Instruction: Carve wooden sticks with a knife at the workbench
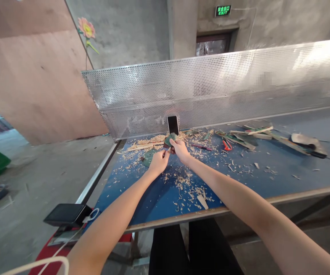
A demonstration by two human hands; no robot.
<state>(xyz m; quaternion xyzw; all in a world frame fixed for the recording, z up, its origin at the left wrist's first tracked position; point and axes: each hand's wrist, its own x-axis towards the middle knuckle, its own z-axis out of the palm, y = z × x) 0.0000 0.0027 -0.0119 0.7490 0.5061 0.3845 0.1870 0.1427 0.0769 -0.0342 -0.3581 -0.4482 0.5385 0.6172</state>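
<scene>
Head view gives me both hands close together at the centre of the frame, over a blue table (153, 210). I see the left hand (158, 163) with its fingers curled in, pinching a small pale piece (169, 151); most of that piece is hidden by the fingers, so I cannot tell its full shape. The right hand (179, 150), just beside it and slightly higher, is closed around a dark green pad (169, 139), thumb laid along it. From where I sit, I cannot tell whether the pad and the piece touch. Right behind the hands a phone (173, 125) leans against a perforated screen (153, 91). I make out a green sheet (147, 158) lying flat, partly behind the left hand, and pale shavings (183, 181) scattered all around, thickest near the centre. Right of centre, I have a purple tool (201, 146) and, farther along, a red tool (227, 144), both lying on the table. Strips (285, 143) lie in a loose heap toward the right. Near the lower edge of the table, a flat chip (202, 201) rests among shavings. At lower left, I see a black box (66, 214) with a white cable (92, 217) beside it.
</scene>
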